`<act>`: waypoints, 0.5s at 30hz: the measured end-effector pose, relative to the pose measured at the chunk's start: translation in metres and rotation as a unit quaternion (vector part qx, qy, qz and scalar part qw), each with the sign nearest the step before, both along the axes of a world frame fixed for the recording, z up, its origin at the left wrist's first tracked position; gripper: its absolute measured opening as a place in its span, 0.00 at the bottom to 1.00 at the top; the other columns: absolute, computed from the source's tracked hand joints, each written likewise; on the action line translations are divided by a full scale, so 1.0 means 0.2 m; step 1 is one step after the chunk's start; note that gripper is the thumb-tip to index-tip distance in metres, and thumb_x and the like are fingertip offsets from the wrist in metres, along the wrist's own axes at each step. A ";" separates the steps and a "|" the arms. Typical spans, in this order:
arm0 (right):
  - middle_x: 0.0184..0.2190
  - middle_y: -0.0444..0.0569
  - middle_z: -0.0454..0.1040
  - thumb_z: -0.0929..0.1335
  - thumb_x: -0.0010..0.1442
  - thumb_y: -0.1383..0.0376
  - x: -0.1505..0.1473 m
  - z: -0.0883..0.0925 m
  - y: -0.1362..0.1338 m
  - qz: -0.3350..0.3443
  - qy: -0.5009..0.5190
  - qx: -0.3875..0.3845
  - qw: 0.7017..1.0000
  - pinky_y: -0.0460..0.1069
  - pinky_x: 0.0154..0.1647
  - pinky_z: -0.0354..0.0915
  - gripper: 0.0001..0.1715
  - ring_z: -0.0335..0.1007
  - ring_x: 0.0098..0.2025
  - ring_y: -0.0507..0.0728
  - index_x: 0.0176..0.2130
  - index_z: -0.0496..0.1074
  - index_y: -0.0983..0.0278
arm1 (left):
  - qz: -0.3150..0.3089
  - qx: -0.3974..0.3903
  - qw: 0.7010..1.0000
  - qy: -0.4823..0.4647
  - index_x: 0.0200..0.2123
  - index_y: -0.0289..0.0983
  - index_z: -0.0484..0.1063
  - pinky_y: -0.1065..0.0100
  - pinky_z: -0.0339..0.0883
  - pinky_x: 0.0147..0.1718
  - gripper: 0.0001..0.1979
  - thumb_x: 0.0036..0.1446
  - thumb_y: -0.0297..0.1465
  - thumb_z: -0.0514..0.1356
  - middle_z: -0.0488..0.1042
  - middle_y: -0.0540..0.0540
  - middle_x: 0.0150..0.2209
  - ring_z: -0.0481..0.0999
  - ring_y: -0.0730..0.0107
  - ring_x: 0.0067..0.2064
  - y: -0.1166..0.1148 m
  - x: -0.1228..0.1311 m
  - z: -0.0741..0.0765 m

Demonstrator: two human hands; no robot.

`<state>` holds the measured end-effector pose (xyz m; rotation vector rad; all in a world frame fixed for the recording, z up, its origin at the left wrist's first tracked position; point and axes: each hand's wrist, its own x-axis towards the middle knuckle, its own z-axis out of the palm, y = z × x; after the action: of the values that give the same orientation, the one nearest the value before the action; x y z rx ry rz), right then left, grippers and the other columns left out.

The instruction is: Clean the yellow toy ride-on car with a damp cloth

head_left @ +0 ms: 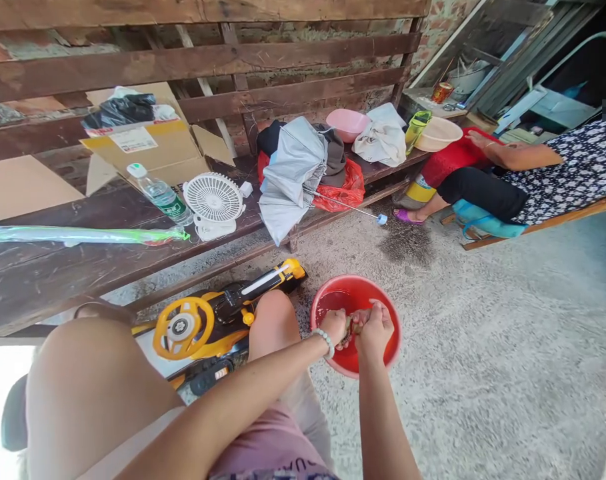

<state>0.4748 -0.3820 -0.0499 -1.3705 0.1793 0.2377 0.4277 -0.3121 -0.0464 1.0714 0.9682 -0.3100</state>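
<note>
A red plastic basin [333,300] with some water in it stands on the concrete floor in front of my knees. Both my hands are over it. My left hand [335,327], with a pale bead bracelet on the wrist, is closed around a small brownish thing [351,326]. My right hand [375,329] grips the same thing from the other side, fingers curled. The thing is too small and covered to name.
A yellow toy ride-on car [207,320] lies left of the basin. A dark wooden bench [83,267] holds a white fan [213,200], water bottle [160,193], cardboard box [147,143], grey umbrella [295,173] and bowls. Another person [533,173] reclines at the right.
</note>
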 end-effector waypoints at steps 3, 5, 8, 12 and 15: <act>0.13 0.30 0.57 0.72 0.60 0.48 0.00 -0.03 -0.01 -0.009 0.008 0.012 1.000 0.51 0.26 0.64 0.18 0.59 0.17 0.52 0.37 0.68 0.57 | 0.003 0.011 1.000 0.005 0.25 0.41 0.66 0.69 0.53 0.17 0.23 0.74 0.32 0.44 0.62 0.52 0.12 0.62 0.70 0.14 0.00 0.01 -0.01; 0.13 0.30 0.57 0.73 0.60 0.49 0.00 -0.06 -0.01 -0.015 0.012 0.020 1.000 0.50 0.25 0.64 0.17 0.59 0.17 0.52 0.37 0.69 0.57 | 0.002 0.013 1.000 0.009 0.25 0.40 0.67 0.68 0.53 0.17 0.24 0.74 0.32 0.44 0.62 0.51 0.12 0.63 0.70 0.14 -0.01 0.01 -0.02; 0.13 0.30 0.57 0.74 0.58 0.49 0.01 -0.09 -0.04 -0.011 0.032 0.031 0.999 0.48 0.24 0.63 0.17 0.59 0.17 0.51 0.36 0.71 0.57 | 0.002 0.018 1.000 0.015 0.24 0.40 0.67 0.67 0.55 0.18 0.24 0.73 0.32 0.45 0.63 0.50 0.13 0.64 0.68 0.14 -0.04 0.00 -0.02; 0.15 0.33 0.59 0.77 0.56 0.45 0.12 -0.07 -0.20 0.106 0.093 0.037 0.989 0.49 0.30 0.70 0.22 0.66 0.21 0.53 0.37 0.75 0.58 | 0.012 0.039 0.999 -0.014 0.28 0.40 0.69 0.65 0.63 0.23 0.20 0.72 0.34 0.48 0.66 0.51 0.17 0.67 0.67 0.18 -0.12 -0.02 0.00; 0.34 0.51 0.81 0.72 0.58 0.34 0.25 -0.07 -0.38 0.229 0.081 -0.004 0.970 0.60 0.47 0.77 0.35 0.82 0.42 0.64 0.49 0.79 0.58 | 0.009 0.085 0.991 -0.105 0.30 0.40 0.71 0.64 0.69 0.35 0.13 0.68 0.33 0.54 0.72 0.49 0.24 0.74 0.66 0.27 -0.16 -0.04 0.01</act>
<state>0.5243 -0.4574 -0.0638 -1.3869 -0.0053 0.7374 0.4188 -0.3449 -0.0452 1.2235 0.8257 -0.0984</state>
